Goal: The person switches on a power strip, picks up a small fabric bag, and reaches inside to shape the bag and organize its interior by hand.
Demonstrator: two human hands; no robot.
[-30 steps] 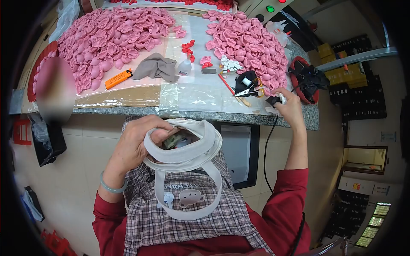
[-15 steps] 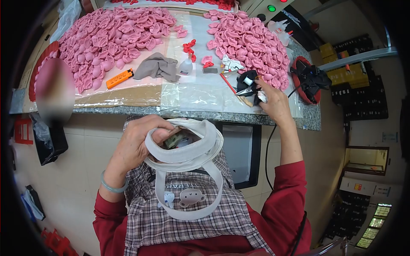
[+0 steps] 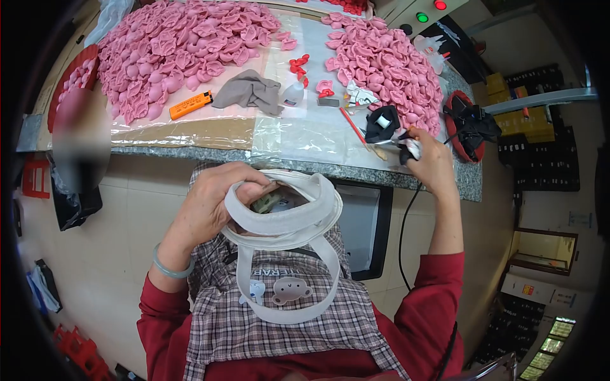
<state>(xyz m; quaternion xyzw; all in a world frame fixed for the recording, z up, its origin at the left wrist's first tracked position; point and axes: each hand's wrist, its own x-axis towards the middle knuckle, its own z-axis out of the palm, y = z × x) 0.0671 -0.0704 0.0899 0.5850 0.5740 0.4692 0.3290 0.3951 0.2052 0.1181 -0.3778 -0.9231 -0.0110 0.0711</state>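
A white fabric handbag sits mouth-up on the lap, its strap loop hanging over the plaid apron. My left hand grips the bag's rim, thumb inside the opening. Green and pale contents show within, partly hidden. At the table's front edge, my right hand is closed around scissors, mostly covered by the fingers, with a crumpled white piece against them. Left of it lie a black cloth bearing a white thread spool and a red stick.
Heaps of pink moulded pieces cover the table's back. Nearer are an orange utility knife, a grey cloth, a small clear bottle and red pieces. A red basket with black items stands at the right edge.
My right hand has moved right, away from the black cloth, taking the scissors and the crumpled white piece along. My left hand still holds the bag's rim. The view has shifted slightly.
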